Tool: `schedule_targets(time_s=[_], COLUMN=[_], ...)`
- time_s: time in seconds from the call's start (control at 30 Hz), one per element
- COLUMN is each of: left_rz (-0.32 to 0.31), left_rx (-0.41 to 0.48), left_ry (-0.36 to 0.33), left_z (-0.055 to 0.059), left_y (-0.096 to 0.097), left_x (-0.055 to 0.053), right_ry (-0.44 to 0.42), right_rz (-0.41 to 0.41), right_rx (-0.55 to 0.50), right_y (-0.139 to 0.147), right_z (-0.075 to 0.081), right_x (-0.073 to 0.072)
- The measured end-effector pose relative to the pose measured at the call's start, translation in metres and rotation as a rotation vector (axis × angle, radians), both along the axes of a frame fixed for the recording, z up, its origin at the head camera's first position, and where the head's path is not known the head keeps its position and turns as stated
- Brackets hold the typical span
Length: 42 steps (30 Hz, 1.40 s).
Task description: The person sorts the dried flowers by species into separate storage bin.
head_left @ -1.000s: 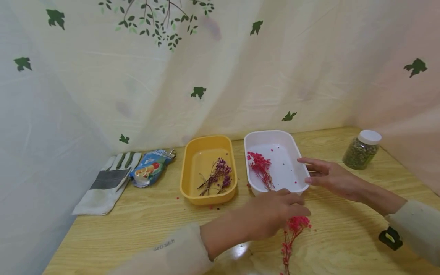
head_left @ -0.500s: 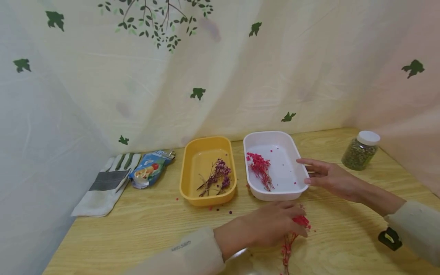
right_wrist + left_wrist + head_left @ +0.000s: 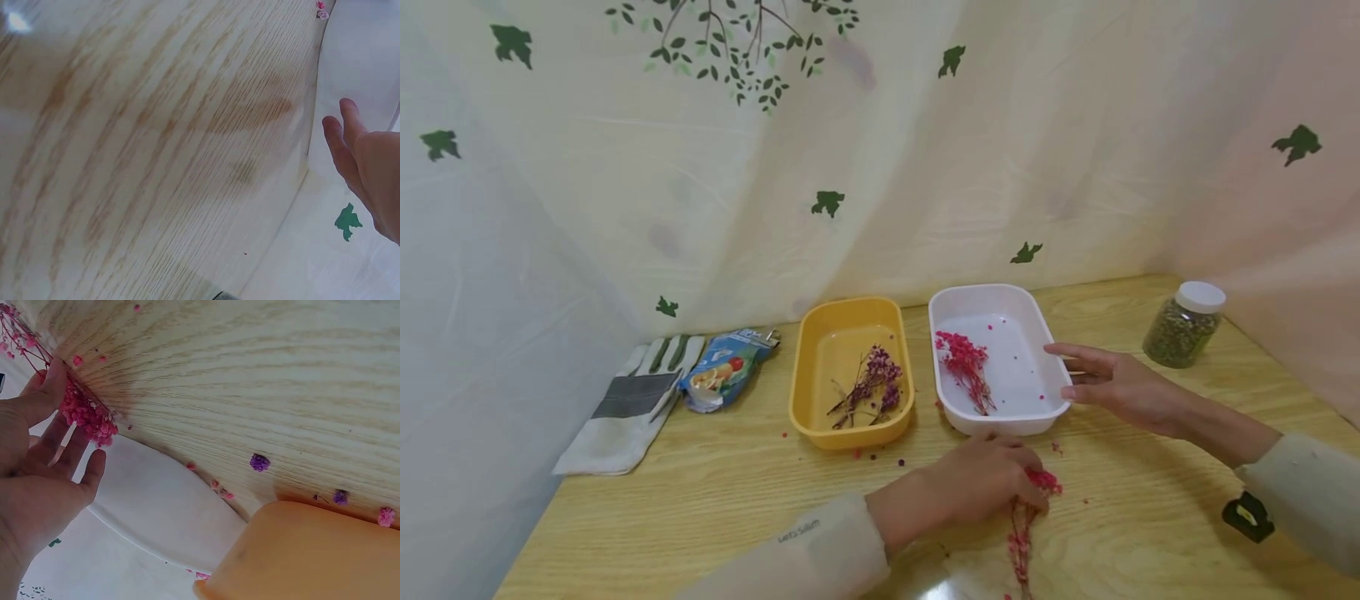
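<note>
On the table's near side, my left hand (image 3: 977,479) pinches a sprig of pink dried flowers (image 3: 1019,542) between thumb and fingers. In the left wrist view the thumb lies across its stems, with the blossom cluster (image 3: 90,419) beside the fingers. My right hand (image 3: 1116,390) rests against the right side of the white tray (image 3: 1052,350), its fingers fairly straight along the outer wall. Another bunch of pink dried flowers (image 3: 966,367) lies inside that tray at the left. To its left stands a yellow tray (image 3: 805,375) with purple dried flowers (image 3: 874,383).
A lidded jar (image 3: 1183,325) of greenish dried bits stands at the back right. Work gloves (image 3: 625,408) and a blue pouch (image 3: 724,371) lie at the left. Loose petals, among them a purple one (image 3: 259,462), dot the table. A leaf-patterned curtain (image 3: 880,150) borders the back.
My left hand has come down onto the pink sprig, taken hold of it and drawn it slightly left. The right hand stays at the white tray.
</note>
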<state>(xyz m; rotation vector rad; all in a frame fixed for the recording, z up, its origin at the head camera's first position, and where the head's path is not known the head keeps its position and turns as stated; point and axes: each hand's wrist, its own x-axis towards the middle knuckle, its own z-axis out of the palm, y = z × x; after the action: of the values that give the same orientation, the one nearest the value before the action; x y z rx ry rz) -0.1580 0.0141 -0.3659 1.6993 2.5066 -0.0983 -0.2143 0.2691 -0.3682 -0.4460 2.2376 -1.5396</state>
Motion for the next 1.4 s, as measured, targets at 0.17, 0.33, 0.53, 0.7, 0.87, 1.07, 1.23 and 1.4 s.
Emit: schedule_targets(time_s=[0.17,0.33,0.53,0.7,0.87,1.07,1.23,1.4], left_rz=[-0.008,-0.025,-0.047,-0.058,-0.050,-0.036,-0.068,-0.087], left_rx=[0.016,0.028,0.034,0.047,0.034,0.051,0.069,0.050], left_ry=[0.046,0.052,0.064,0.044,0.014,-0.038,-0.018,-0.009], left_z=[-0.002,-0.003,-0.004,-0.004,-0.002,-0.003,-0.005,-0.003], left_y=[0.001,0.001,0.000,-0.001,-0.005,-0.011,-0.013,-0.015], left_x=[-0.001,-0.002,-0.001,-0.002,-0.002,-0.005,-0.006,-0.005], right_ry=[0.004,0.003,-0.003,-0.002,-0.004,-0.001,0.002,0.003], right_rz=[-0.006,-0.010,-0.007,-0.007,-0.010,-0.008,-0.011,-0.009], right_rx=[0.005,0.000,-0.013,-0.008,-0.008,-0.020,-0.006,0.006], right_y=[-0.001,-0.001,-0.001,-0.001,-0.001,-0.002,-0.002,-0.002], right_z=[0.000,0.000,-0.002,-0.002,0.000,0.000,0.000,0.001], right_x=[0.001,0.000,0.000,0.000,0.000,0.000,0.000,-0.001])
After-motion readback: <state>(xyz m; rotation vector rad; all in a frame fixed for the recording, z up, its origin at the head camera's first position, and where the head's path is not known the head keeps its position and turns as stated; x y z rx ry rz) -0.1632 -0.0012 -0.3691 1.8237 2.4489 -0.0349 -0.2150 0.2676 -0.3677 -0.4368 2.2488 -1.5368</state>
